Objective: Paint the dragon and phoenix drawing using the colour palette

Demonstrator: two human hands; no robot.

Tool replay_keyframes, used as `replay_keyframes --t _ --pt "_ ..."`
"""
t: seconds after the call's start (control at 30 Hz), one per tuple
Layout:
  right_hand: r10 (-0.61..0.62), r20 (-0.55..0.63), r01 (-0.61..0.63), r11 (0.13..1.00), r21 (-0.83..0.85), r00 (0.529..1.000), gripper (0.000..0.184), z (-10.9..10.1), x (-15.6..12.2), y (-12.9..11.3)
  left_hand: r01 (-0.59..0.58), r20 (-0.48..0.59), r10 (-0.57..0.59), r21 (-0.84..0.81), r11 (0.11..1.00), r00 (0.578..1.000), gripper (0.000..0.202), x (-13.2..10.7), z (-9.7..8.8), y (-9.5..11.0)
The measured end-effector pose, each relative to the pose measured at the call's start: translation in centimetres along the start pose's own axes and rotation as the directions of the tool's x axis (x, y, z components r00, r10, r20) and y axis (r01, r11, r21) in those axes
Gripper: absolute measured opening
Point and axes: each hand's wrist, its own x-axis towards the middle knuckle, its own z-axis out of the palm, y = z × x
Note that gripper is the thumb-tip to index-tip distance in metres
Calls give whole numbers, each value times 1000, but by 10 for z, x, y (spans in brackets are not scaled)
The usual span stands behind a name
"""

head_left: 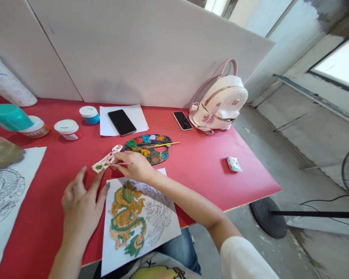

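Note:
My right hand [136, 164] is closed around a thin pink paintbrush [125, 163], its tip end over a paint-stained strip of white paper or tissue [106, 159]. My left hand [83, 197] lies with fingers apart at the near edge of that strip, its index fingertip touching or close to it. Below both hands is a white drawing sheet [106, 242], partly painted with an orange and green dragon; its right side carries unpainted line art. Just beyond my right hand sits a dark paint palette [155, 153] with several colours, and a yellow-handled brush [174, 143] rests across it.
On the red table [203, 174] are a black phone [122, 122] on white paper, another phone [182, 121], a pink backpack [221, 102] and a small packet [234, 164]. Paint jars [66, 128], a teal-topped bottle [10, 117] and another drawing [6, 201] stand or lie leftward.

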Motion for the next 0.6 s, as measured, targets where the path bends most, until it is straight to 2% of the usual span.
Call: replay_keyframes --t 0.2,0.33,0.47,0.6 --pt "-59 55 63 995 -74 997 14 -3 1 -4 11 29 -12 39 999 1000 61 1 -2 3" --pt "-46 56 51 996 -74 997 11 0 -4 -1 -1 42 -3 79 997 999 63 -1 -5 7" --pt "20 12 -21 999 46 1000 10 4 -13 5 -18 37 14 102 995 999 64 -1 -7 8" --pt "34 -27 -28 979 200 999 9 2 -18 8 -20 27 18 100 995 999 62 -1 -6 6"
